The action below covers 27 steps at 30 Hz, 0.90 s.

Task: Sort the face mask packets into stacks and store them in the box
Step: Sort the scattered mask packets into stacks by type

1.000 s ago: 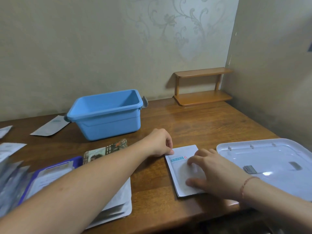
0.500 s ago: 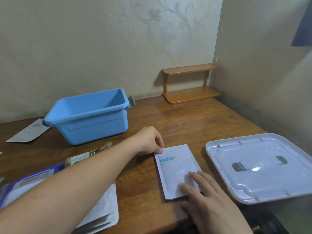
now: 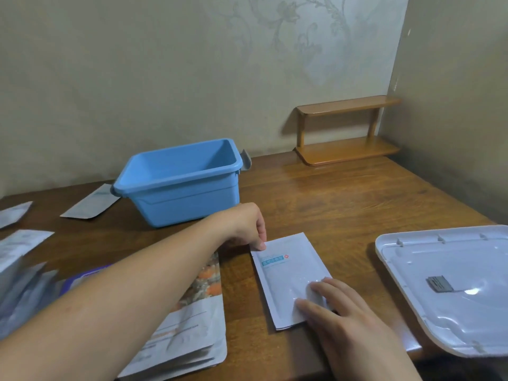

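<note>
A white face mask packet (image 3: 286,273) with a small teal label lies flat on the wooden table in the middle of the view. My left hand (image 3: 246,228) reaches across from the left, its loosely curled fingertips resting against the packet's far left corner. My right hand (image 3: 349,323) lies on the packet's near right part with straight fingers pressing down. The blue plastic box (image 3: 176,183) stands open behind my left hand and looks empty.
A stack of picture-printed packets (image 3: 198,323) lies under my left forearm, beside a purple packet (image 3: 82,279). Several silver packets (image 3: 90,204) are scattered at the left. The white lid (image 3: 450,273) lies upside down at the right. A small wooden shelf (image 3: 346,155) stands at the back.
My right hand has slid from the packet's middle toward its near right corner. My left hand stays at the far left corner. The camera view has shifted a little.
</note>
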Motion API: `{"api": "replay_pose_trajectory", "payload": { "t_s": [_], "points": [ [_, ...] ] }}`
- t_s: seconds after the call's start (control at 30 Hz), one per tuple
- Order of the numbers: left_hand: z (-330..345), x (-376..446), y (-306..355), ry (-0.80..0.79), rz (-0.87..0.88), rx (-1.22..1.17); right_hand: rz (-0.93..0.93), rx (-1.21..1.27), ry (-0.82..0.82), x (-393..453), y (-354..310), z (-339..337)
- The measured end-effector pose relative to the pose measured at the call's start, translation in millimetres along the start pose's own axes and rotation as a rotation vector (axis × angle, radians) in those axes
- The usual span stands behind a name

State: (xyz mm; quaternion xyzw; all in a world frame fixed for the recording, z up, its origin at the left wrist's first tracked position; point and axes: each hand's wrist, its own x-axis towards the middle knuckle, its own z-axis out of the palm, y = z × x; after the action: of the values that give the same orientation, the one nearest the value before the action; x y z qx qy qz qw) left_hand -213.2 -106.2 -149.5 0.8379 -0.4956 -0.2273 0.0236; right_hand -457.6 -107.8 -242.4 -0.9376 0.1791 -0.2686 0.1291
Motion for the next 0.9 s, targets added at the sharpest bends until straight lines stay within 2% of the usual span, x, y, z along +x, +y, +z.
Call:
{"api": "replay_pose_trajectory", "payload": {
  "t_s": [0.1, 0.17, 0.27, 0.33, 0.5, 0.6, 0.73, 0.8, 0.9],
  "points": [
    [-6, -16, 1, 0.160, 0.156, 0.019, -0.044, -0.146, -0.014, 12, -1, -6],
    [-22, -35, 2, 0.277, 0.273, -0.050, 0.001, -0.194, -0.005, 31, -11, -19],
    [-54, -72, -13, 0.434, 0.383, -0.085, -0.023, -0.042, 0.048, 70, -44, -39],
    [-74, -98, -45, 0.521, 0.364, -0.089, -0.066, 0.063, 0.059, 104, -78, -45],
    [-97, -158, -193, 0.668, 0.041, -0.177, -0.232, 0.274, -0.094, 202, -205, -18],
    [-83, -190, -295, 0.683, -0.286, -0.284, -0.324, 0.232, -0.287, 256, -263, 43],
    [-43, -215, -399, 0.606, -0.684, -0.285, -0.302, 0.122, -0.526, 319, -314, 135],
    [-25, -218, -428, 0.569, -0.740, -0.286, -0.265, 0.083, -0.610, 341, -329, 177],
    [-10, -213, -443, 0.512, -0.678, -0.263, -0.155, 0.056, -0.684, 362, -342, 224]
  ]
}}
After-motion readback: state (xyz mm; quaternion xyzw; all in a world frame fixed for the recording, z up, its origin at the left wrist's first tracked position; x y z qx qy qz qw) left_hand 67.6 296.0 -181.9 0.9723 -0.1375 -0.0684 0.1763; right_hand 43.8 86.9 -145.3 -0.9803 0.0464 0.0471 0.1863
